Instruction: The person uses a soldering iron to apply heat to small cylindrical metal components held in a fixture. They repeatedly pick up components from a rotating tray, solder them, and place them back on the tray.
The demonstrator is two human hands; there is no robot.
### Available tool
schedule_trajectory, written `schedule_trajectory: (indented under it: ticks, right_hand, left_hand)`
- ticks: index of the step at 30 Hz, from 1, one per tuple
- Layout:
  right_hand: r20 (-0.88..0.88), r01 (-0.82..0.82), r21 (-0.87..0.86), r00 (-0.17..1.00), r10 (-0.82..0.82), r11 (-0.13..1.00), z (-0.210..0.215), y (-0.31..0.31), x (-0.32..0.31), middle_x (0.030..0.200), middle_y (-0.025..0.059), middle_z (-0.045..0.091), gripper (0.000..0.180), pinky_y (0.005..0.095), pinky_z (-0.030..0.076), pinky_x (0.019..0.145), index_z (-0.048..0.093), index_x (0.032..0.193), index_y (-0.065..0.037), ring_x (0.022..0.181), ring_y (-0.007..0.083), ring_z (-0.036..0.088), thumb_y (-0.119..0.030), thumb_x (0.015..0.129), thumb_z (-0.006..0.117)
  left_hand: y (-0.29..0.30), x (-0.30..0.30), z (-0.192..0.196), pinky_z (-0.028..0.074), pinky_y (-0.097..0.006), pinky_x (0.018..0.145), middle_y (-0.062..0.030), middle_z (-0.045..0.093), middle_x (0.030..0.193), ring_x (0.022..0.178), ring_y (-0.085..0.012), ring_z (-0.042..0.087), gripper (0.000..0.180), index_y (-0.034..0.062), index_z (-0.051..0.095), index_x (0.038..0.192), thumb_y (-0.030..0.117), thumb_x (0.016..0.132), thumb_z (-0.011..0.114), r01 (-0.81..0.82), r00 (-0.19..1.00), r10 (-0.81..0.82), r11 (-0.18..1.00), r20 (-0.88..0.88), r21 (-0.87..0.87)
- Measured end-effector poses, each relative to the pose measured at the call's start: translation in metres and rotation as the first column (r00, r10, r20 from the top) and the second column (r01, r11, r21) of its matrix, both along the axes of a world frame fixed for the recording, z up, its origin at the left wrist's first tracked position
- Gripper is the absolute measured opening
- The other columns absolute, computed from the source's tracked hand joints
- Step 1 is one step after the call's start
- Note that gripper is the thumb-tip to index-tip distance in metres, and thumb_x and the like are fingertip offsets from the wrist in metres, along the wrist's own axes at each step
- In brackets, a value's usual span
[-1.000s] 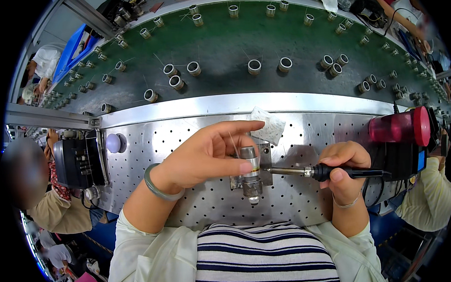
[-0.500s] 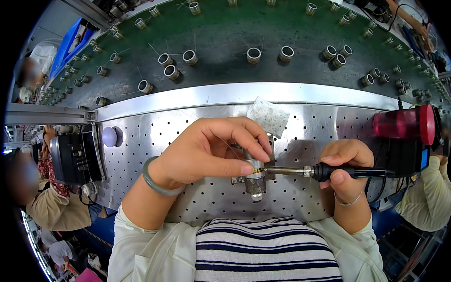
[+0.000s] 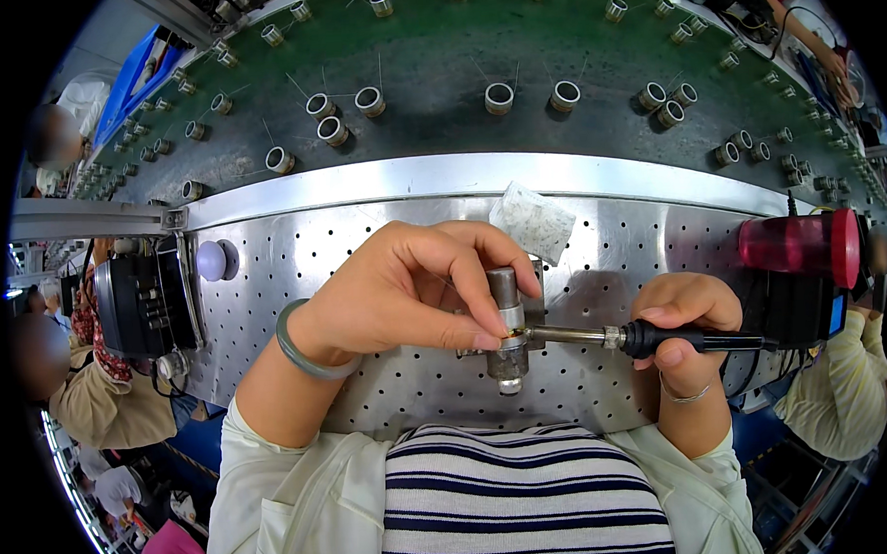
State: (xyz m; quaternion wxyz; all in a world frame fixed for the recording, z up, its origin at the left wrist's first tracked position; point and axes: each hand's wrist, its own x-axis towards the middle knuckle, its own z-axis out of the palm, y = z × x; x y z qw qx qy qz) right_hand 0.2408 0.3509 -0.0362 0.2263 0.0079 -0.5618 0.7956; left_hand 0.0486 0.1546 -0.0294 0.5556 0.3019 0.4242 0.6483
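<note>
In my right hand [image 3: 688,329] is a soldering iron [image 3: 675,340] with a black handle, its metal barrel lying level and pointing left. The tip meets a metal ring [image 3: 514,341] around a grey cylindrical fixture [image 3: 508,365] with a shiny rounded end. My left hand [image 3: 429,292] reaches over from the left, thumb and forefinger pinched together at the ring, right beside the tip. A tiny yellowish bit shows at those fingertips; what they hold is too small to make out. The other left fingers curl behind the fixture's upper end.
The perforated metal worktop [image 3: 297,282] carries a crumpled whitish pad [image 3: 532,223], a pale purple knob [image 3: 211,261] and a red translucent container [image 3: 799,248]. Beyond a metal rail [image 3: 440,182], several metal rings with thin wires stand on a green belt [image 3: 428,102]. A black device [image 3: 132,307] stands left; people sit both sides.
My left forefinger has come down closer to the thumb at the ring, and more of the fixture's upper end shows. The iron stays against the ring. Rings on the belt have shifted slightly.
</note>
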Motion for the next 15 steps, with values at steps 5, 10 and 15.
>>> schedule_trajectory:
  ticks: [5, 10, 15]
  right_hand:
    - [0.018, 0.012, 0.025, 1.0, -0.013, 1.0, -0.0013, 0.0013, 0.0015, 0.071, 0.013, 0.063, 0.023, 0.0257, 0.045, 0.052, 0.064, 0.087, 0.007, 0.057, 0.0182, 0.06, 0.003, 0.067, 0.075]
    - [0.021, 0.016, 0.034, 1.0, -0.017, 0.999, -0.0031, 0.0023, 0.0021, 0.071, 0.0128, 0.063, 0.024, 0.0261, 0.044, 0.053, 0.064, 0.087, 0.007, 0.058, 0.0183, 0.059, 0.003, 0.066, 0.077]
    - [0.012, 0.003, 0.031, 1.0, -0.003, 1.0, -0.0038, 0.0034, 0.0017, 0.071, 0.0125, 0.063, 0.024, 0.0267, 0.044, 0.052, 0.064, 0.087, 0.007, 0.057, 0.0182, 0.059, 0.003, 0.066, 0.077]
  left_hand:
    - [0.0002, -0.0001, -0.0008, 0.046, -0.031, 0.088, -0.0197, 0.062, 0.106, 0.098, -0.0225, 0.06, 0.016, 0.004, 0.071, 0.075, -0.006, 0.066, 0.078, 0.003, 1.0, -0.003, 1.0, 0.005, -0.005]
    - [0.0007, -0.001, -0.0021, 0.046, -0.031, 0.088, -0.0195, 0.062, 0.106, 0.099, -0.0228, 0.06, 0.016, 0.0044, 0.071, 0.075, -0.006, 0.065, 0.078, 0.013, 1.0, -0.013, 1.0, -0.011, -0.009]
    - [0.0012, -0.0009, -0.0033, 0.046, -0.032, 0.089, -0.0192, 0.062, 0.106, 0.099, -0.0235, 0.06, 0.016, 0.0045, 0.071, 0.075, -0.006, 0.066, 0.078, 0.012, 1.0, -0.012, 1.0, -0.009, 0.001]
